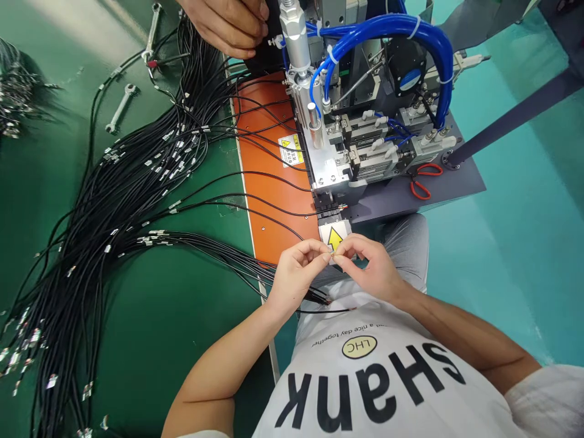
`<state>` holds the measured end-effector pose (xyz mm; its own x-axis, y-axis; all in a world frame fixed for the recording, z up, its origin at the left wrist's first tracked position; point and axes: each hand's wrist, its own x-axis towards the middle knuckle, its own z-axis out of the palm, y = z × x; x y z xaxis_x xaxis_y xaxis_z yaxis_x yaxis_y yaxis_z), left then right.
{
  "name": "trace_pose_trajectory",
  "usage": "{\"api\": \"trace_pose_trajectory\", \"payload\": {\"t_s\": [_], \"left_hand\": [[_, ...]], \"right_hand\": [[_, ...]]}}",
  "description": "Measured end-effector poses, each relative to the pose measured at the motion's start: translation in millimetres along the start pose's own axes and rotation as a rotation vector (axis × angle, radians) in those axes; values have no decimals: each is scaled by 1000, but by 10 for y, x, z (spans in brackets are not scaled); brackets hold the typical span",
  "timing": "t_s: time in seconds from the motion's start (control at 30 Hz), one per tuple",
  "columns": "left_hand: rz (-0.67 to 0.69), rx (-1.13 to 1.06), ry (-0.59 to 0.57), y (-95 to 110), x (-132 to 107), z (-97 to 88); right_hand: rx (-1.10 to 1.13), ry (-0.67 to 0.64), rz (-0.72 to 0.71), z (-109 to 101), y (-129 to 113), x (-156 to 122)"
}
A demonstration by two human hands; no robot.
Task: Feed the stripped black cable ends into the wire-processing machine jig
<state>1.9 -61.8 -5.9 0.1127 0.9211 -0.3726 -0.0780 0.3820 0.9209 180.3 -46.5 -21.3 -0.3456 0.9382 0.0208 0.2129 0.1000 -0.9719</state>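
Observation:
My left hand (296,267) is closed in a pinch near a thin black cable (274,216) that runs behind its fingers from the left. Fingertips of my right hand (371,267) meet it, pinching the small wire ends at the cable's tip; the fine detail between the fingers is too small to make out. Just beyond both hands lies a white block with a yellow arrow (335,236). Another cable's coloured wire end (342,208) rests in the black fixture (329,213) of the machine. Below my left hand, more black cable ends (323,298) lie over my lap.
A large bundle of black cables (137,158) spreads across the green table (191,340). Two wrenches (121,109) lie beyond. The machine (310,109) has an orange plate (269,201) and blue hoses. Red-handled scissors (422,182) rest on its base. Another person's hand (228,24) is at the top.

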Motion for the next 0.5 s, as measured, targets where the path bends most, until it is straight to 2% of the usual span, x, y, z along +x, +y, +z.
{"api": "trace_pose_trajectory", "payload": {"t_s": [0.17,0.3,0.4,0.5], "left_hand": [[25,67,-5,-34,-5,9],[40,159,-22,12,64,4],[75,317,-40,61,32,-14],[52,544,-111,-13,5,-138]], "right_hand": [[7,36,-13,-66,-6,9],[5,73,-49,-19,42,31],[-21,119,-55,44,70,5],[-196,162,-36,-21,-7,-58]]}}
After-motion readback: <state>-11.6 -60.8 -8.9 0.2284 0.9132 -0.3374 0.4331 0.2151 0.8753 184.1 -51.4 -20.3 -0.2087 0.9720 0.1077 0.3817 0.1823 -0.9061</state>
